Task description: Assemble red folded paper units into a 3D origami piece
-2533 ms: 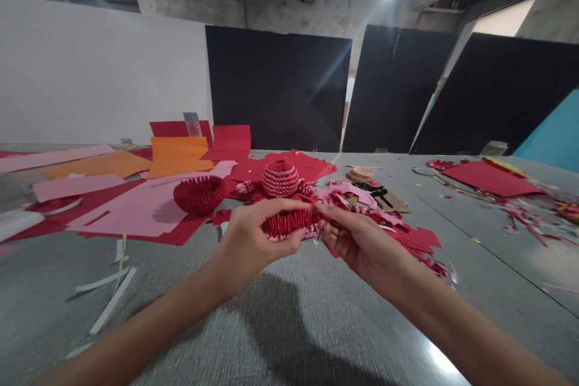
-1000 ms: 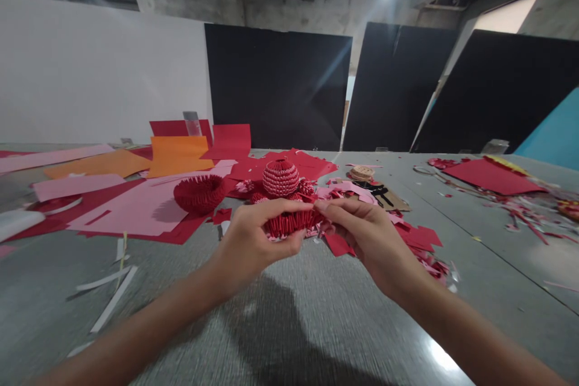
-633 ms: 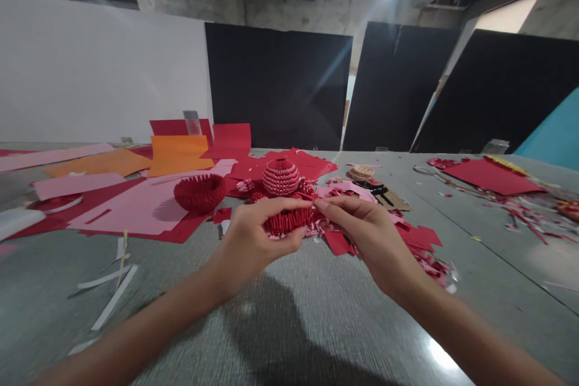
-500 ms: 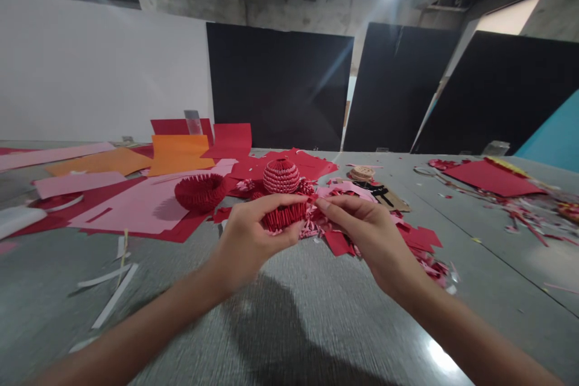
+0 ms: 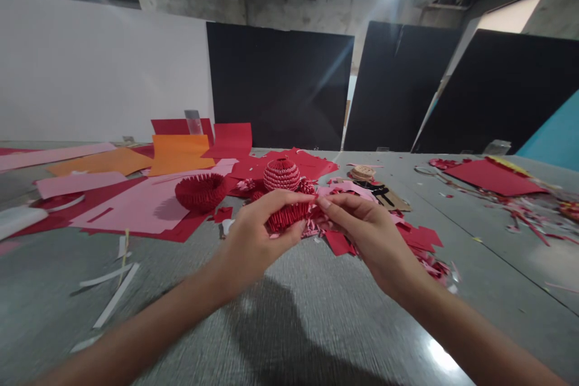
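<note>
Curled around a red pleated piece of folded paper (image 5: 288, 216), my left hand (image 5: 257, 232) is closed, with its fingertips along the top and its thumb below. My right hand (image 5: 362, 220) pinches a small red paper piece (image 5: 315, 199) against the right end of that work; the fingertips hide most of it. Directly behind stands a round red-and-pink ball of folded paper (image 5: 281, 175). To the left of my left hand sits a red pleated paper bowl (image 5: 199, 192). Red and pink folded scraps (image 5: 339, 243) lie beneath and beside my right hand.
Pink sheets (image 5: 136, 208), an orange sheet (image 5: 181, 154) and red sheets spread over the grey surface at left. White strips (image 5: 116, 295) lie nearer. A round tan coil (image 5: 362, 172) and a red sheet (image 5: 495, 178) are at right. Black panels (image 5: 280, 87) stand behind.
My left hand has shifted slightly to the right and up with the red pleated paper, closer to my right fingertips. The right hand has barely moved.
</note>
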The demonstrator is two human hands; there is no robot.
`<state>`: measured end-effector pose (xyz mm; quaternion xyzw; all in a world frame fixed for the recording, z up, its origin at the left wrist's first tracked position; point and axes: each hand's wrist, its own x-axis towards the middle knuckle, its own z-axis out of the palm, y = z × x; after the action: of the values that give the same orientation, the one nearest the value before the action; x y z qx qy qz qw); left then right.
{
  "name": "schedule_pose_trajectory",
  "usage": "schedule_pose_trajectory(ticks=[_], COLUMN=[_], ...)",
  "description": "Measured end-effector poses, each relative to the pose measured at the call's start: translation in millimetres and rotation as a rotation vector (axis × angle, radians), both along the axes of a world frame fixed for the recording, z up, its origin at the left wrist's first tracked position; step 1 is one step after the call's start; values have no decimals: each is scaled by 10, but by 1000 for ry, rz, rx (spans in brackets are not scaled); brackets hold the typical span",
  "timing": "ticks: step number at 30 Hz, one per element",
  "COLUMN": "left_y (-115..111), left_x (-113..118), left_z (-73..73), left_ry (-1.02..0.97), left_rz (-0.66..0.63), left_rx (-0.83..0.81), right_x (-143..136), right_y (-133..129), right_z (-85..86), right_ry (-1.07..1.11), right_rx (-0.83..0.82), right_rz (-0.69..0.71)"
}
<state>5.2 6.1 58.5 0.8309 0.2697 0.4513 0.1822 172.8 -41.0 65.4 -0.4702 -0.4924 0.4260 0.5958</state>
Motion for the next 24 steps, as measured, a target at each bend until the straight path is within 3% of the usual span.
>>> schedule_pose_trajectory(ticks=[5, 24], left_y=[-35, -52], left_x=[13, 11], left_z=[31, 59], left_ry=[17, -25], left_rz=[-36, 31], left_rx=[-48, -86], right_x=[-6, -10], right_y=[4, -7], right_z=[-2, 21], right_ry=[64, 100], right_rx=[-15, -45], right_rz=[36, -12])
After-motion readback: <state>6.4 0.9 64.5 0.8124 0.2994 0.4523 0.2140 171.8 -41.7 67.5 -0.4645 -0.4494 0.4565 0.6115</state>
